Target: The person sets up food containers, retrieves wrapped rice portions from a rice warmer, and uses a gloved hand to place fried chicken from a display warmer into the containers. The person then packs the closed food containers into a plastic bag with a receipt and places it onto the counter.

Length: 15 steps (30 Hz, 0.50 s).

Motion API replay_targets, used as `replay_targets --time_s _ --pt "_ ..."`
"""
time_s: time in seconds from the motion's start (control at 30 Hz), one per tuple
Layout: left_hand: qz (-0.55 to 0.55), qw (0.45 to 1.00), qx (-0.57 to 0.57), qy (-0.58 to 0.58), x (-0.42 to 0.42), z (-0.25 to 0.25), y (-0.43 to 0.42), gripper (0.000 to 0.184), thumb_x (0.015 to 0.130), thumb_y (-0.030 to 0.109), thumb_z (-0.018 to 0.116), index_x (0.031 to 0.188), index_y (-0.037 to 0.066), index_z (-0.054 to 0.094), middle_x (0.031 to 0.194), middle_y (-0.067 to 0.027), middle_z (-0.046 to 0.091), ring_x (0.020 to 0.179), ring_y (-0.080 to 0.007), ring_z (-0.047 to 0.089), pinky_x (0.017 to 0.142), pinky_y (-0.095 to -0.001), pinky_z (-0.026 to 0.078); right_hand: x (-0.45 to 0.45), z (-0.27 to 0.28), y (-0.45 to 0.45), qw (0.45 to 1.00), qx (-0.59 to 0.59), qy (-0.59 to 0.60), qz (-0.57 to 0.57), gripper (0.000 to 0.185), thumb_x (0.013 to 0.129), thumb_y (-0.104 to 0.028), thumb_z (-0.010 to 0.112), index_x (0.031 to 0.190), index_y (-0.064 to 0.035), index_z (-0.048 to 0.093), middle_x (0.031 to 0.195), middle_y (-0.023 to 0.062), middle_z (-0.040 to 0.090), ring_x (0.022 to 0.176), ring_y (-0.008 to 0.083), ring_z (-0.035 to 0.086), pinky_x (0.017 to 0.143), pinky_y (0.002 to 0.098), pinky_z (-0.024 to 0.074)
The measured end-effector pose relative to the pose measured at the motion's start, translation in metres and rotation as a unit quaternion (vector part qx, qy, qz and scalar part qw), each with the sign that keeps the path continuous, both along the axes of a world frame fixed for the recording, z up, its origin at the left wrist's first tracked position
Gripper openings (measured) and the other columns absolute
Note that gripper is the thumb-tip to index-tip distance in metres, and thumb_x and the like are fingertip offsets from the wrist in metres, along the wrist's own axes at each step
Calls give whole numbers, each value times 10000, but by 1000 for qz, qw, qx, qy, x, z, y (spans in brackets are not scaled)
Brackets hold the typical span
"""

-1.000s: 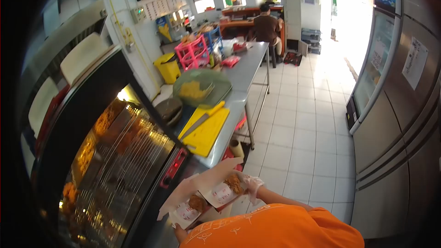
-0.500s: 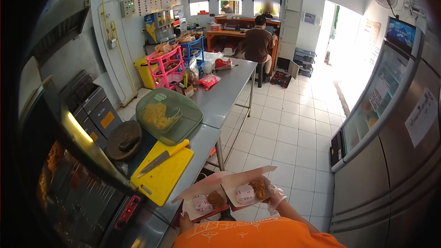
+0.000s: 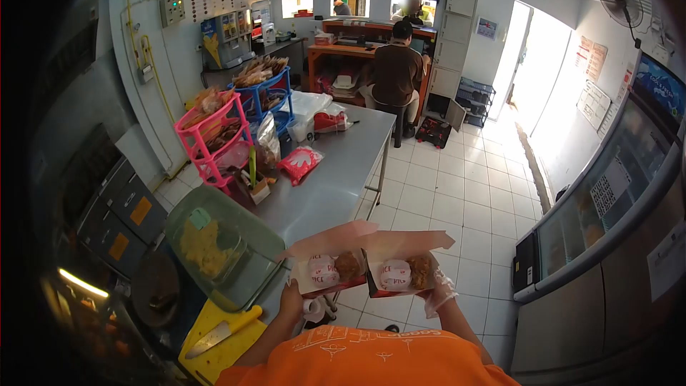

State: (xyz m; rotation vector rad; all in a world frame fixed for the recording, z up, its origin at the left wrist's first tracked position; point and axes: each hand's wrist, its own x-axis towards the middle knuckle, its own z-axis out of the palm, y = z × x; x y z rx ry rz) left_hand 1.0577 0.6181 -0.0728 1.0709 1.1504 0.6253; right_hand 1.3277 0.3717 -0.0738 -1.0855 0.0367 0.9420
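Note:
Two open cardboard food boxes are held side by side in front of my orange shirt, lids raised. My left hand [image 3: 291,300] is closed on the outer side of the left food box [image 3: 325,244]. Inside it lie a rice packet in printed white wrapping [image 3: 321,270] and a brown piece of fried chicken [image 3: 348,266]. My right hand [image 3: 441,295], in a clear plastic glove, grips the outer side of the right food box [image 3: 409,241]. That box holds a second wrapped rice packet [image 3: 393,275] and fried chicken [image 3: 421,270]. The fingers are partly hidden by the boxes.
Along the left runs a steel table [image 3: 339,171] bearing a red-and-white packet [image 3: 301,164], pink rack [image 3: 214,136] and green-lidded tub [image 3: 214,243]. A knife [image 3: 214,336] rests on a yellow board [image 3: 236,350]. A seated person [image 3: 396,75] is ahead; a glass-door fridge [image 3: 597,200] stands right.
My view has moved forward along the table, so the knife, board and tub sit lower and farther left. Both boxes remain in my hands and appear slightly higher.

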Motion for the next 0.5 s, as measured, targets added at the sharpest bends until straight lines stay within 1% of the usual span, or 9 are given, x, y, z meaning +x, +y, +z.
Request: replay_targets --time_s 0.03,0.13,0.23,0.27,0.3,0.37,0.4,0.47,0.5 --pt "10 1000 7 12 19 -26 25 440 1012 317 350 1165 -58 522 1003 -176 634 864 -283 641 764 -391 489 28 -6 16 1000 0 11 -5 482 958 -411 517 1350 -139 446 1264 66 583 1080 229 624 889 407 554" --pt "47 998 -37 -6 63 -48 74 452 1015 328 353 1179 -59 521 1048 -171 624 899 -278 634 783 -389 485 109 -5 77 977 -52 -154 137 432 968 -386 513 1323 -145 464 1255 59 586 1067 231 626 889 420 551" --pt "117 992 -44 10 97 -53 105 480 1017 351 355 1204 -61 517 1102 -172 614 940 -285 633 803 -383 492 167 21 151 993 -21 0 115 507 882 -362 643 1297 -122 478 1237 83 597 1031 240 640 873 381 547" --pt "157 986 -50 14 109 -53 112 488 1017 356 353 1199 -64 520 1105 -176 614 952 -289 632 815 -381 490 199 9 181 917 -144 -279 245 549 849 -338 673 1297 -94 473 1230 97 598 1031 242 641 857 364 545" --pt "197 979 -58 23 113 -56 115 495 1017 362 351 1194 -68 523 1109 -180 614 963 -294 631 827 -379 488 228 -18 214 739 -248 -525 341 592 816 -315 703 1298 -66 467 1223 111 599 1031 243 642 841 347 544" --pt "268 958 -95 45 119 -75 131 536 1003 398 382 1211 -80 508 1143 -196 606 1008 -306 626 870 -385 478 267 -25 275 467 -308 -733 387 672 745 -280 761 1292 -27 463 1190 136 612 1035 258 640 825 336 534" --pt "264 958 -48 100 118 -79 131 551 992 410 406 1216 -84 507 1145 -211 605 1019 -319 622 879 -392 473 269 -16 301 459 -298 -741 388 709 707 -270 788 1285 -16 466 1165 147 623 1039 271 639 826 341 527" --pt "250 946 43 201 130 -69 134 585 969 433 454 1225 -91 503 1149 -241 604 1041 -343 614 898 -407 464 286 -20 358 390 -283 -770 419 606 719 -309 756 1205 -41 514 1071 162 653 936 294 659 806 347 538" --pt "211 931 81 288 137 -45 131 595 945 440 492 1215 -90 518 1155 -265 597 1062 -366 602 910 -422 455 294 -30 386 400 -248 -758 451 608 772 -351 708 1243 -35 489 1059 166 654 904 293 664 772 352 545"
